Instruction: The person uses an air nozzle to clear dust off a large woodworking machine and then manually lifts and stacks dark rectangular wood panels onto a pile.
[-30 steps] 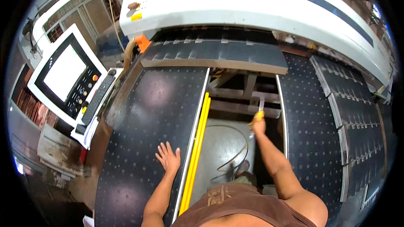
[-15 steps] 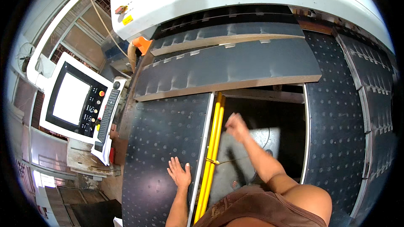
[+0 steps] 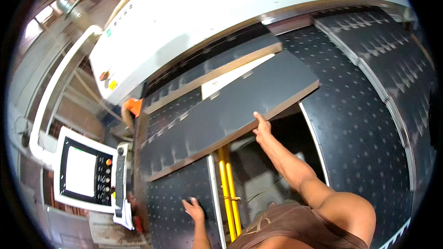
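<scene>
My right hand (image 3: 263, 127) has the near edge of a stack of dark grey panels (image 3: 235, 103), with a finger over the top and the others at the brown side edge. The stack lies slantwise across the machine table and bridges the gap in it. Behind it sits a second dark stack (image 3: 212, 71), with a pale sheet (image 3: 235, 77) showing between the two. My left hand (image 3: 194, 210), fingers spread, is low over the left part of the studded black table (image 3: 175, 193). Whether it touches the surface I cannot tell.
Two yellow rails (image 3: 227, 189) run along the gap's left side. A white machine beam (image 3: 194, 23) spans the far side. At the left stands a control panel (image 3: 83, 173) with screen and keyboard. More stacked dark panels (image 3: 378, 60) lie at the right.
My right hand has gone from above the gap to the near stack's edge. That stack now lies more slanted, and its separation from the rear stack is wider. The view has turned.
</scene>
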Tool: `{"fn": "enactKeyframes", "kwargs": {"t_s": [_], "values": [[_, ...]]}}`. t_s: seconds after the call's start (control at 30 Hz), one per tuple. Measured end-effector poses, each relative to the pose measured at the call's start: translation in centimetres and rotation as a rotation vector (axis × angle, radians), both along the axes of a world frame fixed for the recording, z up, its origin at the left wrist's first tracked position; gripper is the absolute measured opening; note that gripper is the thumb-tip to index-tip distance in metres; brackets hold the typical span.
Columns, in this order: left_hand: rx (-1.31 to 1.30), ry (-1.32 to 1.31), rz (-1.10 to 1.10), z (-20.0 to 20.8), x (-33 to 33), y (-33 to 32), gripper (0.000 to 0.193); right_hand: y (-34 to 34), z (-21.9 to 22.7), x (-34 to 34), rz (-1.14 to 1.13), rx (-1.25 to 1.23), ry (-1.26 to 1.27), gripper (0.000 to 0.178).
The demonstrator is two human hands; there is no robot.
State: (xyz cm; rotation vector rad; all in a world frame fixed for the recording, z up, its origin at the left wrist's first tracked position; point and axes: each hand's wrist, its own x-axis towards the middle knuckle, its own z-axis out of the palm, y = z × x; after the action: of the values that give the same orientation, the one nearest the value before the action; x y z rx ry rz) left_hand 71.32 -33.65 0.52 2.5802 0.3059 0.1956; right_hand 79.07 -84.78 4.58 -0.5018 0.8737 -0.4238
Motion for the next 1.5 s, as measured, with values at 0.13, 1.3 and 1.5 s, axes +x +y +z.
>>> {"fn": "enactKeyframes", "kwargs": {"t_s": [0.13,1.3,1.5], "values": [[-0.836,0.024,0.213,1.9,8.3,-4.0,0.102,0.3,-4.4,-10.3,-0.026,-0.008,-0.070,0.084],[-1.472,1.049,-0.669,-1.0,-12.0,-45.5,0.041,26.0,1.0,-65.5,-0.661,0.197,-0.162,0.100],[-1.095,1.077,-0.834,1.1,-14.9,-48.5,0.059,22.9,1.5,-70.3,-0.425,0.179,0.005,0.110]]}}
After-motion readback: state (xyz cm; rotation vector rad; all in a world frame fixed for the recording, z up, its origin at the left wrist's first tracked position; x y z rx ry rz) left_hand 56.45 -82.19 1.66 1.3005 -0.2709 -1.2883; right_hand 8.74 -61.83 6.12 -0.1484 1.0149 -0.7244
